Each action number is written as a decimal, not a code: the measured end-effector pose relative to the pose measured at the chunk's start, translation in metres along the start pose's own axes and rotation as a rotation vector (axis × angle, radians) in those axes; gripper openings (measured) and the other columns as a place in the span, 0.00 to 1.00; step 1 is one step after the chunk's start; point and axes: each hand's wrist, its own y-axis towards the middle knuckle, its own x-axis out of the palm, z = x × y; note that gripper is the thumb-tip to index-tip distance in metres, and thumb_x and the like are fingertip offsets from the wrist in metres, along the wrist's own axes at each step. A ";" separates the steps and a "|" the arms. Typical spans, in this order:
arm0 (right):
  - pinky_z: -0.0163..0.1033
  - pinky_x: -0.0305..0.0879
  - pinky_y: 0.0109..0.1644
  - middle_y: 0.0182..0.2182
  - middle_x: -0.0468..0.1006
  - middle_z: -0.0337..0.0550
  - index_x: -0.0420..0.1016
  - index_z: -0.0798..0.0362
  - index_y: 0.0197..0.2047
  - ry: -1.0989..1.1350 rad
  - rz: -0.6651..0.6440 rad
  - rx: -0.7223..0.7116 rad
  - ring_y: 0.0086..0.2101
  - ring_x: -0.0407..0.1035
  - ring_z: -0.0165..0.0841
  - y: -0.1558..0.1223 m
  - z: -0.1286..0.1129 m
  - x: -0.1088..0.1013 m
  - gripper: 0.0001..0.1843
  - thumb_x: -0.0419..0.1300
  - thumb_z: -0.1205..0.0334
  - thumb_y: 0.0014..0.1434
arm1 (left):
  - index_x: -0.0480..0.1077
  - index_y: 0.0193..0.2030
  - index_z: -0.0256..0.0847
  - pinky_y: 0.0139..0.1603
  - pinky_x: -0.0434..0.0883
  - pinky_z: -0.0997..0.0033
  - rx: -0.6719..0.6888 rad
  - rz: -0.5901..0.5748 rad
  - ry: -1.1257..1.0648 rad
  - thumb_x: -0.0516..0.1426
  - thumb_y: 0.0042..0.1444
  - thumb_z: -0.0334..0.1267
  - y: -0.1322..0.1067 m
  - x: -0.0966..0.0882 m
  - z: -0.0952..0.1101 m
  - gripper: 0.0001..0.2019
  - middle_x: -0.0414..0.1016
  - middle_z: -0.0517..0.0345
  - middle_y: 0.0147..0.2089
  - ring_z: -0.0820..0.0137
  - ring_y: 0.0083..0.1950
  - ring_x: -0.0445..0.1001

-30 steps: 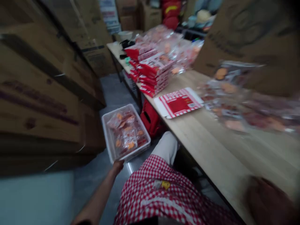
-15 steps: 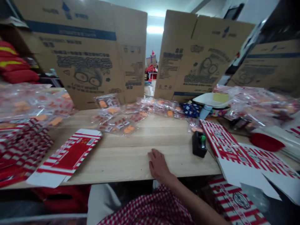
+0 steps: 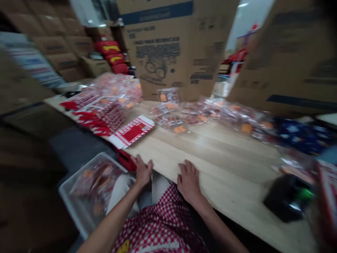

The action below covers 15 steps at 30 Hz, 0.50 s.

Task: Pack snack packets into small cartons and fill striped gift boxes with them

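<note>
At the table's front edge, my left hand [image 3: 143, 172] has its fingers apart and nothing in them. My right hand [image 3: 189, 181] lies palm down on the wooden table top [image 3: 168, 154], its fingers stretched out, also holding nothing. Beyond my left hand, a flat red-and-white striped carton [image 3: 134, 131] rests near the edge. Clear packets [image 3: 172, 121] with orange and reddish contents lie past the carton. A black tape dispenser [image 3: 285, 198] with a green part, blurred, stands to the right of my right hand.
Stacked striped cartons [image 3: 102, 114] and a heap of packets [image 3: 116, 86] are at the table's left end. A pale plastic bin [image 3: 68, 196] holding packets sits below on the left. Cardboard sheets [image 3: 181, 52] stand upright along the back, near a dark blue patterned cloth [image 3: 302, 133].
My view has swung to the left, bringing the bin and the table's left end into sight. My left hand has come into view at the table edge. My right hand remains on the table.
</note>
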 end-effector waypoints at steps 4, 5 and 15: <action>0.60 0.59 0.67 0.65 0.65 0.63 0.71 0.59 0.62 0.311 -0.082 -0.238 0.64 0.59 0.52 0.001 -0.036 0.022 0.24 0.52 0.66 0.63 | 0.39 0.78 0.25 0.78 0.42 0.48 -0.072 -0.014 -0.016 0.56 0.59 0.55 -0.010 -0.001 -0.004 0.50 0.21 0.29 0.80 0.45 0.81 0.30; 0.59 0.59 0.67 0.64 0.66 0.61 0.71 0.58 0.62 0.416 -0.097 -0.286 0.64 0.60 0.50 0.002 -0.046 0.026 0.24 0.51 0.64 0.64 | 0.40 0.78 0.29 0.78 0.45 0.48 -0.079 -0.020 -0.034 0.58 0.59 0.55 -0.012 -0.001 -0.007 0.50 0.21 0.32 0.80 0.45 0.81 0.34; 0.49 0.69 0.58 0.55 0.76 0.51 0.75 0.53 0.56 0.915 -0.721 -0.121 0.51 0.72 0.42 0.019 -0.123 0.083 0.21 0.57 0.63 0.59 | 0.69 0.66 0.40 0.67 0.68 0.50 -0.512 0.299 -0.264 0.62 0.62 0.46 -0.060 -0.070 -0.101 0.27 0.71 0.43 0.66 0.54 0.64 0.72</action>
